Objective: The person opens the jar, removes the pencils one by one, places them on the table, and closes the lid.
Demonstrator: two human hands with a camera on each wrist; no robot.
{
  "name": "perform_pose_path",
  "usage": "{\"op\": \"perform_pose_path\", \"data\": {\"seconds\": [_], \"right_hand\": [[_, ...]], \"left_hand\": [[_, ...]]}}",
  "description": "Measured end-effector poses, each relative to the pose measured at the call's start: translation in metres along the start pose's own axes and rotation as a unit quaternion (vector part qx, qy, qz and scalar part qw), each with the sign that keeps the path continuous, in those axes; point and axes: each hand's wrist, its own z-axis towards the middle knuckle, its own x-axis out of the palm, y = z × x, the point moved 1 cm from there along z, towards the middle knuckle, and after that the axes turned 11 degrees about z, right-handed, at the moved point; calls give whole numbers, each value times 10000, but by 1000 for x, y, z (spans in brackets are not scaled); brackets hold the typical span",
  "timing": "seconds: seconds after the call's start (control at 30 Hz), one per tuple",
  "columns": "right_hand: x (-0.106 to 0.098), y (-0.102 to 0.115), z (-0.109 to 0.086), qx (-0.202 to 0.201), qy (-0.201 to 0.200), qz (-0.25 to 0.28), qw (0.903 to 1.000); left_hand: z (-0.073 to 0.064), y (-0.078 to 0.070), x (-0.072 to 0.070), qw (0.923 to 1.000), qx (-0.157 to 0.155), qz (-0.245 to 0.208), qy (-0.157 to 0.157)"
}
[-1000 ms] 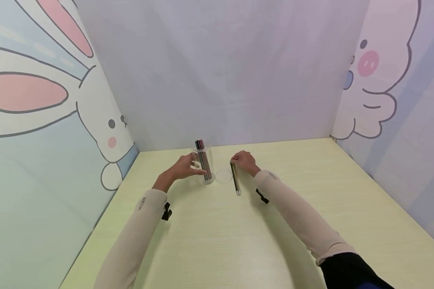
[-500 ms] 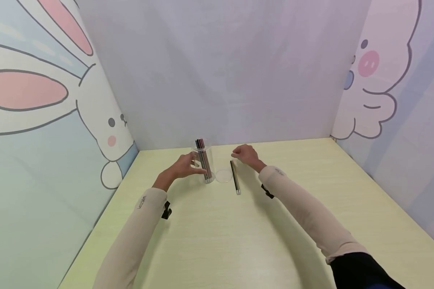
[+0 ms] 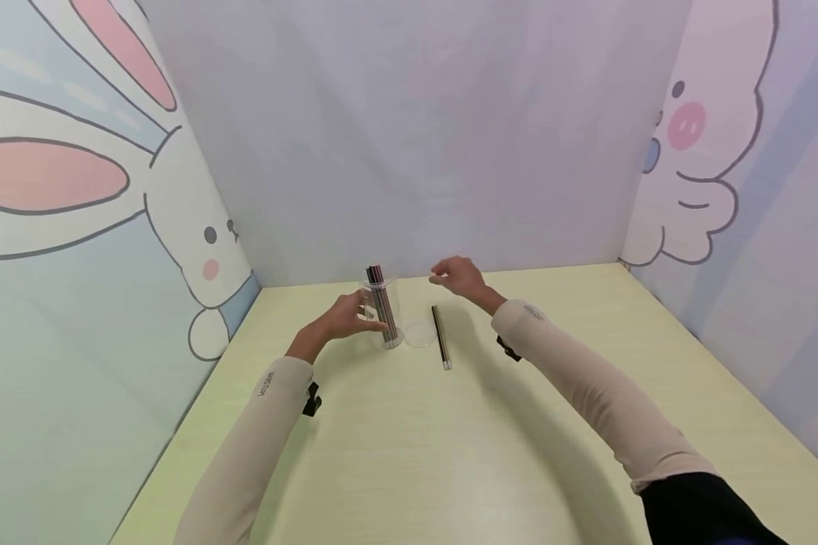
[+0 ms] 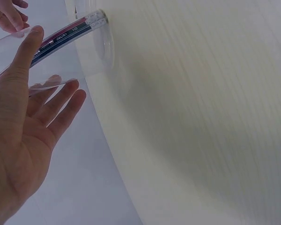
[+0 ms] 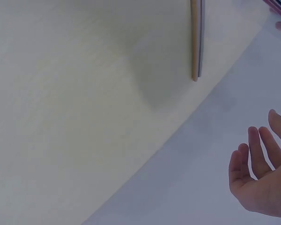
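My left hand (image 3: 344,316) holds a clear plastic cylinder (image 3: 396,304), thumb on the near side and fingers on the far side. Inside leans a bundle of dark pencils (image 3: 383,306), eraser ends down; the left wrist view shows their silvery ferrules (image 4: 96,19) near the cylinder's base. Two pencils (image 3: 441,338) lie side by side on the table to the right, one black and one gold-toned. Above and beyond their far ends, my right hand (image 3: 460,275) hovers with nothing in it, its fingers (image 5: 255,152) loosely bent in the right wrist view.
A clear round lid (image 3: 419,335) lies flat between the cylinder and the loose pencils. The pale wooden table (image 3: 409,439) ends at a grey back wall (image 3: 436,151). Side panels with cartoon animals (image 3: 191,227) border it left and right.
My right hand has let go of the far ends of the two loose pencils and risen away toward the back wall. My left hand stays on the cylinder.
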Motion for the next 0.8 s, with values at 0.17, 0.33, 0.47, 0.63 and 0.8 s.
{"op": "perform_pose_path", "data": {"seconds": [0.17,0.33,0.47,0.63,0.8], "right_hand": [[-6,20,5,-236,-129,84,9996],[-9,36,8,-500,-175,117,9985],[-7,47,11,-672,-167,141,9975],[-6,63,17,-839,-195,192,9961],[-4,77,18,-953,-102,221,9951]], "left_hand": [[1,1,0,10000,-38,1,3],[4,3,0,10000,-12,-49,14],[4,3,-1,10000,-18,-88,26],[3,2,-2,9999,-38,-143,23],[3,3,-1,9999,-27,-144,32]]}}
